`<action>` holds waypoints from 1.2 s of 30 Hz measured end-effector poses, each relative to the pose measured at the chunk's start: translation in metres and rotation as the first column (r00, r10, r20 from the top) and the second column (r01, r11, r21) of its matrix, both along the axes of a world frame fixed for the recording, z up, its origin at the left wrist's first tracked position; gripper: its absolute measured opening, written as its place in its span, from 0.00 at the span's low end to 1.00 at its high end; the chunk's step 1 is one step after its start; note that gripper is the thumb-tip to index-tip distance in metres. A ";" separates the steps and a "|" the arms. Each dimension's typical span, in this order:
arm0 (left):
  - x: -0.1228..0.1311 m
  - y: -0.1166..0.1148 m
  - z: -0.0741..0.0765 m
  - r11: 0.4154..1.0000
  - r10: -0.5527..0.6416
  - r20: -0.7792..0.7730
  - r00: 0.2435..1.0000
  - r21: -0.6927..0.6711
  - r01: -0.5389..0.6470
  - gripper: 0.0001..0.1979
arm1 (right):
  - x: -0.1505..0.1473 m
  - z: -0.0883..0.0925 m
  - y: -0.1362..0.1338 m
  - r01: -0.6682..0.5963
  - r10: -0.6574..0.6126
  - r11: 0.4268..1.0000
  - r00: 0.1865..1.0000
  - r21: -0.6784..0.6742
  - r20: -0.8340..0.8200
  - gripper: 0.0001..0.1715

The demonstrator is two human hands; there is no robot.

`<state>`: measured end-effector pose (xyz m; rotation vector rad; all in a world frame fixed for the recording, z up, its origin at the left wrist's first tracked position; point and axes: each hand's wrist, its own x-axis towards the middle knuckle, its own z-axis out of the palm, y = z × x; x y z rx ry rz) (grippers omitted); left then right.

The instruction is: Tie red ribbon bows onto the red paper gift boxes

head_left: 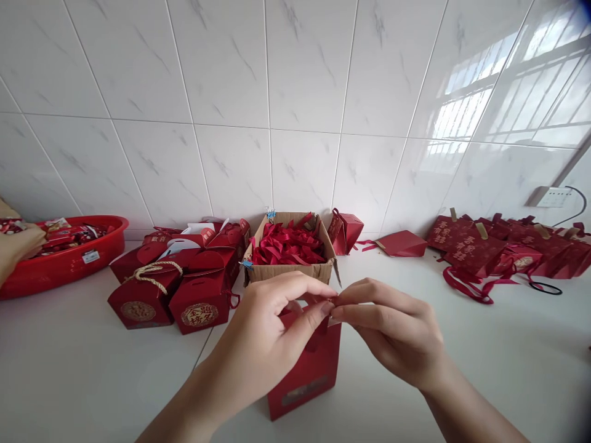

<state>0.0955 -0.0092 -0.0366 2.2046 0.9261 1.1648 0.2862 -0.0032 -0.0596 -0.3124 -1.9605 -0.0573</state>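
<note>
1. I see my left hand (263, 344) and my right hand (392, 332) meeting over the near middle of the worktop (508, 357), fingertips touching each other
2. Both are pinched closed, thumb against forefinger, at the top of the red gift box (307, 369); the small piece between the fingertips is hidden, so I cannot tell what it is
3. The red gift box stands upright on the worktop, near its front edge, directly under my hands
4. Behind it, toward the wall, sits an open cardboard box (286, 272) full of loose red ribbons (286, 246)
5. Just left of the cardboard box is a cluster of made-up boxes (184, 289), one with a rope handle
6. At the far left edge is a red basin (69, 261) with packets in it
7. Toward the back right corner lies a heap of flat boxes (480, 249) with trailing ribbons, well apart from my hands
</note>
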 end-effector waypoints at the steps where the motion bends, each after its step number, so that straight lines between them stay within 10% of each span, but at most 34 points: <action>1: 0.000 0.000 0.000 1.000 0.000 0.000 1.000 -0.017 0.000 0.08 | -0.001 0.000 0.000 -0.004 0.004 1.000 1.000 0.005 -0.001 0.20; 17: 0.004 -0.009 0.008 0.998 -0.001 -0.059 0.998 0.063 0.005 0.07 | -0.009 -0.008 -0.005 0.058 -0.059 0.996 0.998 -0.070 -0.022 0.19; 22: -0.013 0.001 0.009 0.999 -0.038 -0.127 0.991 -0.014 0.036 0.04 | 0.009 -0.003 0.002 -0.081 0.110 0.964 0.989 -0.252 0.103 0.16; 29: -0.042 -0.001 -0.032 0.968 0.105 -0.284 0.953 -0.189 -0.163 0.25 | 0.029 0.009 0.008 -0.100 0.324 0.879 0.843 -0.466 0.430 0.09; 36: -0.034 0.002 -0.074 0.963 0.200 0.039 0.979 -0.192 -0.189 0.18 | 0.018 0.007 -0.007 -0.137 0.508 0.771 0.721 -0.622 0.470 0.13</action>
